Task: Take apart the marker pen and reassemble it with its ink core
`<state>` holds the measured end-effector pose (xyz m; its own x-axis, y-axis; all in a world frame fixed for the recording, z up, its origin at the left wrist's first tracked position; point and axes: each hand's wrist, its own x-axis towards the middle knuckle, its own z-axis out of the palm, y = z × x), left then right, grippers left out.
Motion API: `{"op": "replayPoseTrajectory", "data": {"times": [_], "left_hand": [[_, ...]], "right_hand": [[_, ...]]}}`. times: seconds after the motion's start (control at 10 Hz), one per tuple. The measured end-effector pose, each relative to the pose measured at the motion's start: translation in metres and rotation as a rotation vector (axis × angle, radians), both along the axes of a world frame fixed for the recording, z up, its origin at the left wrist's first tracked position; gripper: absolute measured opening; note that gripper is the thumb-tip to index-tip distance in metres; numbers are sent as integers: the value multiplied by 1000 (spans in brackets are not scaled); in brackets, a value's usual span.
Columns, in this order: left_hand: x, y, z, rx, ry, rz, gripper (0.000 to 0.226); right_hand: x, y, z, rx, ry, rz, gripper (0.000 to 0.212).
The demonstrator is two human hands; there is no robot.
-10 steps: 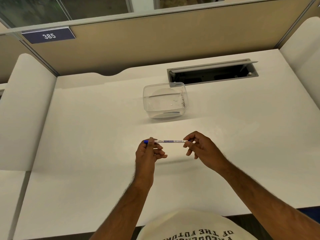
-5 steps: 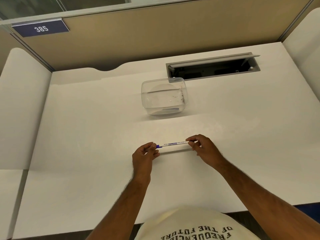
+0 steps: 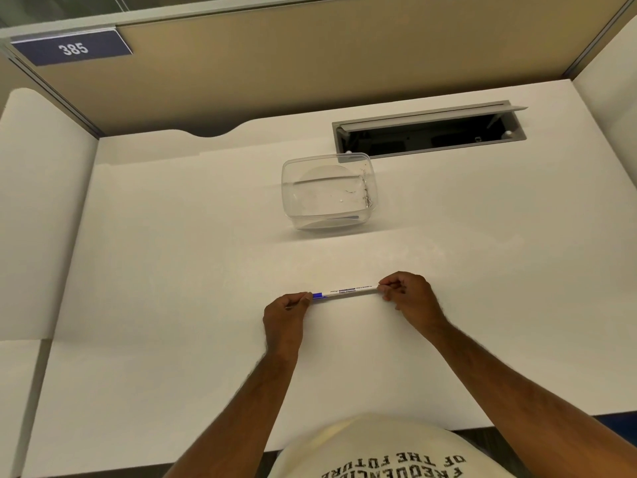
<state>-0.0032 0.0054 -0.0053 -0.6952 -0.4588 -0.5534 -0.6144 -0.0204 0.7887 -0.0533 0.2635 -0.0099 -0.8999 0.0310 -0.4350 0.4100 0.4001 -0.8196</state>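
Observation:
A slim white marker pen (image 3: 348, 291) with blue print and a blue band at its left end lies level between my two hands, just above the white desk (image 3: 172, 305). My left hand (image 3: 286, 312) pinches the blue end with its fingertips. My right hand (image 3: 408, 293) is closed around the pen's right end, which is hidden inside the fingers. The pen looks whole; no ink core shows.
A clear plastic tub (image 3: 329, 191) stands behind the hands, toward the desk's back. An open cable hatch (image 3: 427, 132) is sunk into the desk at the back right. Beige partition walls enclose the back, with white side panels left and right.
Both hands have sunk closer to the desk and drawn slightly apart. My left grip slid to the pen's blue tip, and more of the pen shows between the hands.

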Motion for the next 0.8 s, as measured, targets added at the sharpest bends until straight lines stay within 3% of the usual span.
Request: {"op": "replayPoseTrajectory", "data": {"times": [0.3, 0.6, 0.8], "left_hand": [[-6, 3, 1, -228, -41, -132, 6], [-8, 2, 4, -255, -18, -147, 9], [0, -8, 7, -372, 55, -199, 9]], "right_hand": [[-5, -3, -1, 236, 68, 118, 5], [-9, 2, 5, 241, 69, 154, 4], [5, 12, 0, 290, 259, 176, 3]]}}
